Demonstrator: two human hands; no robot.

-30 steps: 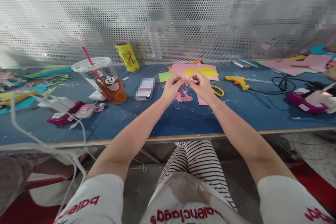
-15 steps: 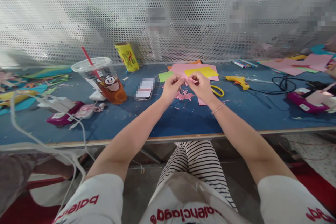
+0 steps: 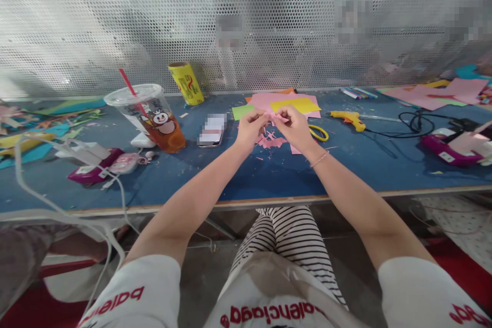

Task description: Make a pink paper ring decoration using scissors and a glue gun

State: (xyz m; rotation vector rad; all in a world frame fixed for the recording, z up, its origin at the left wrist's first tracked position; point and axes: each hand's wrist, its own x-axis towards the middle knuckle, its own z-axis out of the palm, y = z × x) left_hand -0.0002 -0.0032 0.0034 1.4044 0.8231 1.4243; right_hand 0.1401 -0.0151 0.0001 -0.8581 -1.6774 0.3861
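A small piece of pink paper is pinched between my two hands above the blue table. My left hand grips its left side with closed fingertips. On its right side, my right hand holds it the same way. Fingers cover much of the paper, so its full shape is hidden. Below lie pink paper scraps. Just behind my hands are pink sheets, a yellow sheet and a green sheet. Yellow-handled scissors, partly hidden, rest beside my right hand.
To the left stand an iced drink cup with a straw, a phone and a yellow roll. A yellow glue gun with a black cord lies right. Purple power strips sit at both sides. A perforated metal panel rises behind.
My hands stay in nearly the same place, still pinching the pink paper, with only a slight finger shift. The other person's hand at the far right edge has gone out of view.
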